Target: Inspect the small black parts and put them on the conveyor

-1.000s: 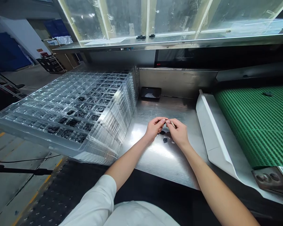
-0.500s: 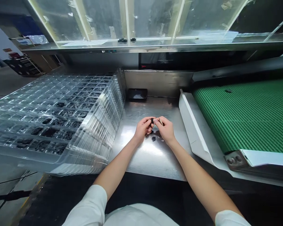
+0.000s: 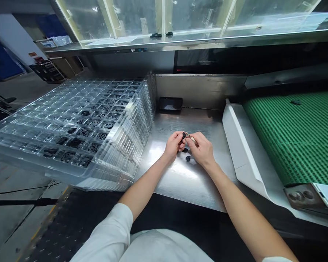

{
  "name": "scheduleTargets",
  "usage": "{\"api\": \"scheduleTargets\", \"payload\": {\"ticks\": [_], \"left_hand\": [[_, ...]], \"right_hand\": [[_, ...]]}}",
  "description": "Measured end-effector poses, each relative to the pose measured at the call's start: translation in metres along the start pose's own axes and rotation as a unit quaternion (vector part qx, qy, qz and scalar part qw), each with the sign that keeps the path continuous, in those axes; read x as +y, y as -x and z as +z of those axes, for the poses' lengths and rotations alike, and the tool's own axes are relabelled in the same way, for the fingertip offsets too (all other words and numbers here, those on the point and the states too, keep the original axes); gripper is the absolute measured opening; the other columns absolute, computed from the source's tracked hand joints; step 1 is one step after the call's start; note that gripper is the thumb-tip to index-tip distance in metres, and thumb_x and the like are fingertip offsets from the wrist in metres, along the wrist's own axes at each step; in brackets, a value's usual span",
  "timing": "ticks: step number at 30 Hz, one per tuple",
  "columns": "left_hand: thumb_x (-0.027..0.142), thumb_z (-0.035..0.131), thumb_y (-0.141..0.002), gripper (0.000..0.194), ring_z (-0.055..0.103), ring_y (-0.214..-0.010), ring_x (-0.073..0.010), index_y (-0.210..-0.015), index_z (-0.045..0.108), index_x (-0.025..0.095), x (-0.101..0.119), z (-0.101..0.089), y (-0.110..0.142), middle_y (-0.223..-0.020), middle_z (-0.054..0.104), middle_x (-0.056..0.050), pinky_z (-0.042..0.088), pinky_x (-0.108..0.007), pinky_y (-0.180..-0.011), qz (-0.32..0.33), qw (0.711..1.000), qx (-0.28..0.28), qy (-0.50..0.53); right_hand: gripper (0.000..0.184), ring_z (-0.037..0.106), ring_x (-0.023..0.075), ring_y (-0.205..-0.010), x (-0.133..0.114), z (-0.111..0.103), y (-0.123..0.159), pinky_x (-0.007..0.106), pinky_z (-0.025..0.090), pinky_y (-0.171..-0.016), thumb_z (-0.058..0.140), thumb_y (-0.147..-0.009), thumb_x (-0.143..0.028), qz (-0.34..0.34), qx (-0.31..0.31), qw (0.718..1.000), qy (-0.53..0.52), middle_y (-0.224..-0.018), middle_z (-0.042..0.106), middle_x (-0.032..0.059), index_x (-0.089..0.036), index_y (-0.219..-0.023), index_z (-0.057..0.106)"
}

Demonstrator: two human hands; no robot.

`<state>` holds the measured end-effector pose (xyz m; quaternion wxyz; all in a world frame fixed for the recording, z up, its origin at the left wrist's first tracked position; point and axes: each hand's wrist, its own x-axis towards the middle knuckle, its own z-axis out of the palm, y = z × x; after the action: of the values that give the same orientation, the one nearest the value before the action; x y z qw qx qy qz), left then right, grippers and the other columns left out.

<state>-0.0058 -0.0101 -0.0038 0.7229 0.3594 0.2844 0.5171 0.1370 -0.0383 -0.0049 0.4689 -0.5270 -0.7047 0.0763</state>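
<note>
Over the steel table (image 3: 177, 189), my left hand (image 3: 174, 147) pinches a small round black plastic part (image 3: 184, 135) between thumb and fingers. My right hand (image 3: 202, 148) is closed on a slim tool with a pale handle (image 3: 192, 139); its dark tip points left at the black part. What kind of tool it is I cannot make out. Just below the hands another small black part (image 3: 188, 158) lies on the steel. A further dark piece (image 3: 185, 150) shows beside my left fingers, partly hidden by them.
At left stands a tall stack of clear plastic trays (image 3: 120, 127), the top one holding several black parts in its pockets. A black rectangular object (image 3: 170, 104) lies at the table's back. To the right, beyond a white guard (image 3: 242, 156), runs a green conveyor belt (image 3: 295, 134) carrying a dark piece (image 3: 295, 102).
The camera has turned a little, so the scene sits further right. My right hand has tilted, and the tool now shows more clearly, its tip against or close to the black part.
</note>
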Motion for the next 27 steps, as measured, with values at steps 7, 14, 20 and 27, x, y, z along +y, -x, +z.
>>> {"api": "scheduleTargets", "payload": {"ticks": [7, 14, 20, 27], "left_hand": [[0.036, 0.073, -0.092, 0.028, 0.038, -0.048, -0.0054, -0.108, 0.063, 0.016, 0.01, 0.004, 0.005, -0.069, 0.052, 0.003, 0.023, -0.017, -0.045, -0.016, 0.999, 0.001, 0.037], [0.034, 0.07, -0.093, 0.025, 0.038, -0.049, -0.0059, -0.108, 0.063, 0.015, 0.009, 0.002, 0.005, -0.069, 0.05, 0.003, 0.023, -0.018, -0.046, -0.008, 0.999, -0.011, 0.052], [0.034, 0.071, -0.093, 0.025, 0.038, -0.05, -0.0063, -0.108, 0.064, 0.016, 0.011, 0.002, 0.006, -0.069, 0.049, 0.003, 0.023, -0.019, -0.047, -0.013, 0.999, -0.01, 0.052], [0.032, 0.071, -0.092, 0.024, 0.037, -0.051, -0.0061, -0.107, 0.064, 0.015, 0.01, 0.001, 0.006, -0.07, 0.048, 0.002, 0.022, -0.019, -0.047, -0.007, 0.998, -0.024, 0.059]], "right_hand": [[0.051, 0.056, 0.0195, -0.073, 0.006, 0.002, 0.003, 0.034, 0.032, -0.065, 0.039, -0.111, -0.054, -0.019, 0.005, 0.996, 0.09, -0.083, 0.064, 0.0059, -0.022, -0.082, 0.066], [0.053, 0.05, 0.0185, -0.065, 0.01, 0.007, 0.004, 0.034, 0.027, -0.063, 0.039, -0.111, -0.055, -0.01, 0.0, 0.995, 0.095, -0.073, 0.06, 0.0052, -0.021, -0.074, 0.058], [0.054, 0.05, 0.0184, -0.064, 0.01, 0.006, 0.004, 0.034, 0.027, -0.062, 0.038, -0.11, -0.057, -0.01, 0.001, 0.995, 0.104, -0.072, 0.061, 0.0052, -0.021, -0.074, 0.058], [0.053, 0.049, 0.0177, -0.062, 0.011, 0.006, 0.004, 0.034, 0.025, -0.061, 0.04, -0.111, -0.054, -0.028, 0.022, 0.993, 0.113, -0.069, 0.059, 0.004, -0.021, -0.074, 0.056]]}}
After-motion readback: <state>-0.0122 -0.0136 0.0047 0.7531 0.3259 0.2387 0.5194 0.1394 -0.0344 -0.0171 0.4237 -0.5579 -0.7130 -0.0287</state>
